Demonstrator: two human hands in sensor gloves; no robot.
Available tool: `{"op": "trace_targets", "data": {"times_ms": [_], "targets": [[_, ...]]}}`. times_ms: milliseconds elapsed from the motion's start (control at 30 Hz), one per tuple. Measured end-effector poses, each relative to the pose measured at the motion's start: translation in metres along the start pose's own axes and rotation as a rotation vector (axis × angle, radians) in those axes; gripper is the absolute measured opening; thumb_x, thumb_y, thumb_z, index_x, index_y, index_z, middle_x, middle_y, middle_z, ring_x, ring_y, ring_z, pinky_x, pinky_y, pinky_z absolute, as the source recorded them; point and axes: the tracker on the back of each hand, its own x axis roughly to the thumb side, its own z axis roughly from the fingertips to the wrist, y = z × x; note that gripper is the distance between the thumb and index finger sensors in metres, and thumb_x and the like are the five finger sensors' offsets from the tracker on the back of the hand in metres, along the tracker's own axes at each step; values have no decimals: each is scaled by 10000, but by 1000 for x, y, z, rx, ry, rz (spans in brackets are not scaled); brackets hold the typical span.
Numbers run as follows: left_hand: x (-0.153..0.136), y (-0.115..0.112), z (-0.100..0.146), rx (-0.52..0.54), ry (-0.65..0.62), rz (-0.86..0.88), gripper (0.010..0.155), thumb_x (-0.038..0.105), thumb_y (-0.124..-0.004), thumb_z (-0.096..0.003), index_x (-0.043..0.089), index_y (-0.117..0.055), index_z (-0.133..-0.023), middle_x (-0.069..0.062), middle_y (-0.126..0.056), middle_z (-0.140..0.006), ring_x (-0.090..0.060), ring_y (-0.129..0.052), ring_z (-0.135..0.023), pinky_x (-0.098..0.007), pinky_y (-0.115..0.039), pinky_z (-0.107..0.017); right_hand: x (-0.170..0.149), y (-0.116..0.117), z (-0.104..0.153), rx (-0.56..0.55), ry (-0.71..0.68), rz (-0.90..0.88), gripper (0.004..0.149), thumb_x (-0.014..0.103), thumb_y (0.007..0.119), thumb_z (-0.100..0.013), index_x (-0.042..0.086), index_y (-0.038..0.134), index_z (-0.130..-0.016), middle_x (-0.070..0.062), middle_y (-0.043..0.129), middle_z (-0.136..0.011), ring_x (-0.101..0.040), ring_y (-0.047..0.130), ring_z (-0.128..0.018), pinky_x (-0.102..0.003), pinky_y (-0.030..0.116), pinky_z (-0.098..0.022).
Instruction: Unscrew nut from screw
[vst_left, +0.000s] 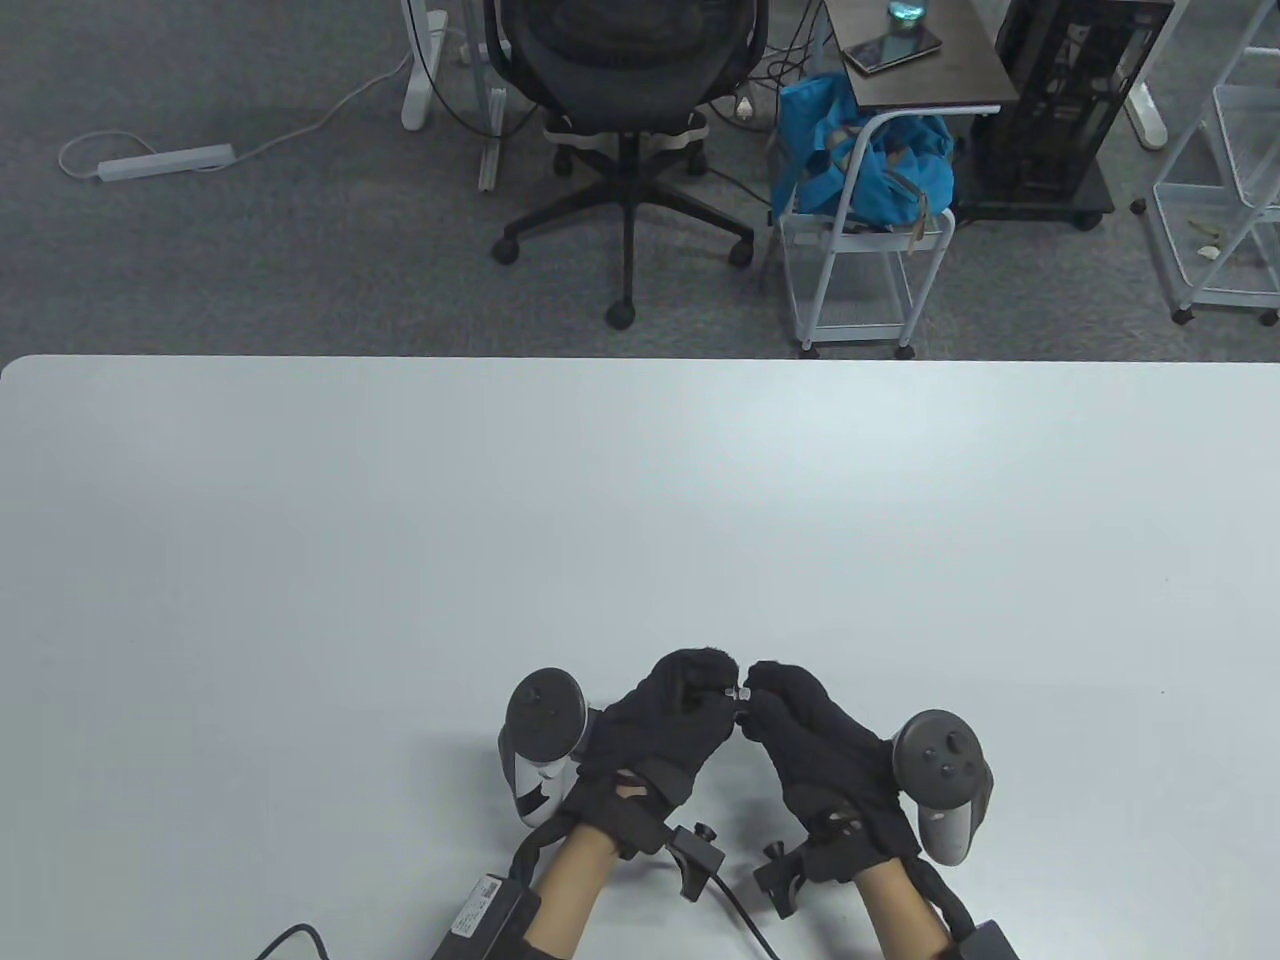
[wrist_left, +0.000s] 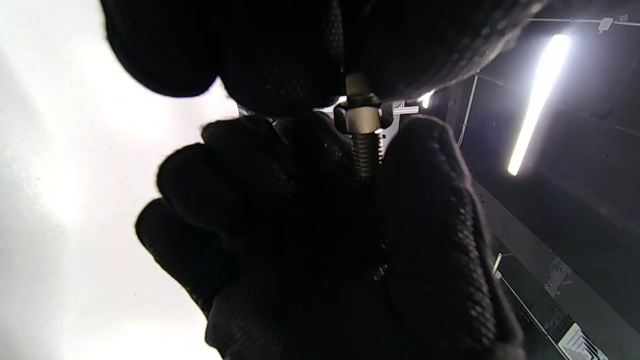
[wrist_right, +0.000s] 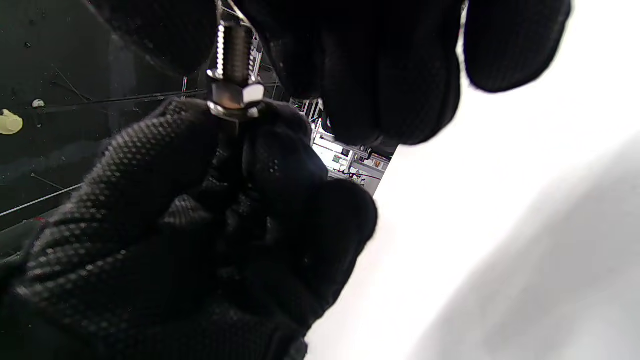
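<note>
A metal screw (vst_left: 737, 692) with a hex nut (wrist_right: 235, 93) on it is held above the table (vst_left: 640, 500) between both hands. My left hand (vst_left: 712, 693) pinches the screw's end just past the nut; in the left wrist view that plain end (wrist_left: 356, 85) runs up into its fingers (wrist_left: 300, 55). My right hand (vst_left: 757, 697) grips the threaded shaft (wrist_right: 235, 45), which disappears into its fingers (wrist_right: 375, 65). The nut (wrist_left: 362, 117) shows bare between the two sets of fingertips. The screw's two tips are hidden by the gloves.
The white table stretches far and wide around the hands. Beyond its far edge stand an office chair (vst_left: 628, 90), a white cart with a blue bag (vst_left: 860, 160) and white racks (vst_left: 1225, 180). Glove cables (vst_left: 735, 900) trail off the near edge.
</note>
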Motion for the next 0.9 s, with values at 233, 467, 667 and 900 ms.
{"op": "trace_targets", "data": {"times_ms": [233,467,667,900], "targets": [[-1,-1,0,6,3,0,479,363,-849,-491,244,-755,-944,-152,-866,-862,-250,-951,-572,-549,-812,-518,9,2,1,-20,-89,46,535,391,765,-540,88,693,-975,-105,901,-753,-342,932,-595,-604,760,-550],[-1,1,0,18,12,29,477,365,-849,-493,245,-755,-944,-151,-865,-862,-247,-950,-575,-548,-812,-520,15,1,1,17,-127,9,538,334,810,-529,219,658,-1032,-170,689,-1007,-425,749,-855,-659,634,-640],[-1,0,0,8,2,9,476,360,-852,-490,247,-756,-943,-151,-862,-867,-249,-948,-579,-550,-809,-523,0,0,2,-12,16,35,653,535,679,-558,57,698,-1002,-232,839,-875,-484,846,-712,-686,669,-554],[2,-3,2,9,-12,-8,477,367,-851,-491,253,-758,-945,-144,-860,-870,-245,-949,-577,-548,-811,-521,4,3,0,-10,-53,3,550,445,714,-550,49,726,-932,-101,921,-693,-330,943,-533,-594,778,-518]]}}
